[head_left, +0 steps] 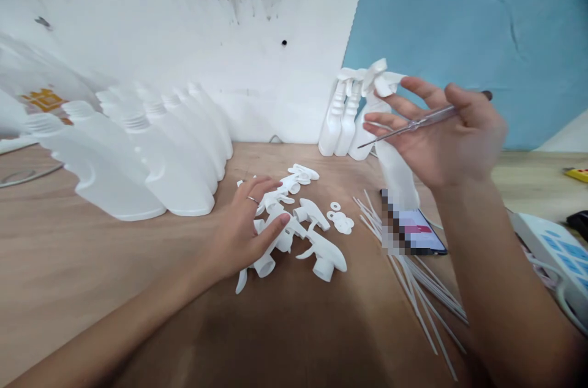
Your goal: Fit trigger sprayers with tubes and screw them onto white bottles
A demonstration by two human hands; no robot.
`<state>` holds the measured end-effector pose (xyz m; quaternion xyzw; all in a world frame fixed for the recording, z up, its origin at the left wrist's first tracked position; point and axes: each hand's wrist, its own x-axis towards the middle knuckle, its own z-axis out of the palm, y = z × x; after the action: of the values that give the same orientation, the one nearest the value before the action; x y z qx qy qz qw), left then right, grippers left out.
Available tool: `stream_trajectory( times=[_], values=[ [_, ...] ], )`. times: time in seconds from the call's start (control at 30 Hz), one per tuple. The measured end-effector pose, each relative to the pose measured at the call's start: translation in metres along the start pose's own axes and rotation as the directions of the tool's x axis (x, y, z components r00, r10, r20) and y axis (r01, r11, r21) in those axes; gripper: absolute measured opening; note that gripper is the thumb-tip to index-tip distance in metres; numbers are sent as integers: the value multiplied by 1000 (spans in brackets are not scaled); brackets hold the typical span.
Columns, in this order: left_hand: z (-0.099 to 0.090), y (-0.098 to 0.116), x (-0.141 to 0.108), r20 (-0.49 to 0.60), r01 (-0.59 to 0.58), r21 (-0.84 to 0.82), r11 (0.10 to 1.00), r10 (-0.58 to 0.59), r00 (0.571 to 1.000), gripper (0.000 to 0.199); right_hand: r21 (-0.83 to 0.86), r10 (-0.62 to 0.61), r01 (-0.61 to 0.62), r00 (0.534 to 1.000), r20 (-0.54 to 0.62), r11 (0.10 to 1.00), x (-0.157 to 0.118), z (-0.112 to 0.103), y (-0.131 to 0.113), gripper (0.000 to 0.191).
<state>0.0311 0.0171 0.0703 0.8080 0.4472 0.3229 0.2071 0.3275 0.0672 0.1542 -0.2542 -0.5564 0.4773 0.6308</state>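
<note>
Head view: left hand (243, 223) lies with loose, spread fingers on a pile of white trigger heads (294, 229) on the tabletop (92, 265). Right hand (452, 137), raised near a spray bottle (395, 161), has its grip closed on a thin tool (413, 125); tubes (413, 290) and phone (420, 232) lie below.

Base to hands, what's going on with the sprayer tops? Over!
Left hand down on the pile of white plastic trigger sprayer heads. Right hand raised, holding a thin clear-handled tool. White dip tubes and a phone alongside.
</note>
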Motion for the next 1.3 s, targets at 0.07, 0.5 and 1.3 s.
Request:
stream_trajectory(
  times=[0.07, 0.5, 1.3],
  values=[
    [-4, 15, 3, 32, 101, -168, 981, -97, 995, 54, 43, 70, -75, 990, 123, 996, -14, 28, -10, 36],
    [-8, 48, -5, 319, 375, -655, 656, -210, 924, 94, 165, 329, -389, 895, 303, 906, -35, 81, -5, 41],
    [1, 41, -19, -8, 162, 124, 979, -162, 987, 104, 93, 414, -405, 901, -131, 910, -41, 91, 60, 45]
  ],
)
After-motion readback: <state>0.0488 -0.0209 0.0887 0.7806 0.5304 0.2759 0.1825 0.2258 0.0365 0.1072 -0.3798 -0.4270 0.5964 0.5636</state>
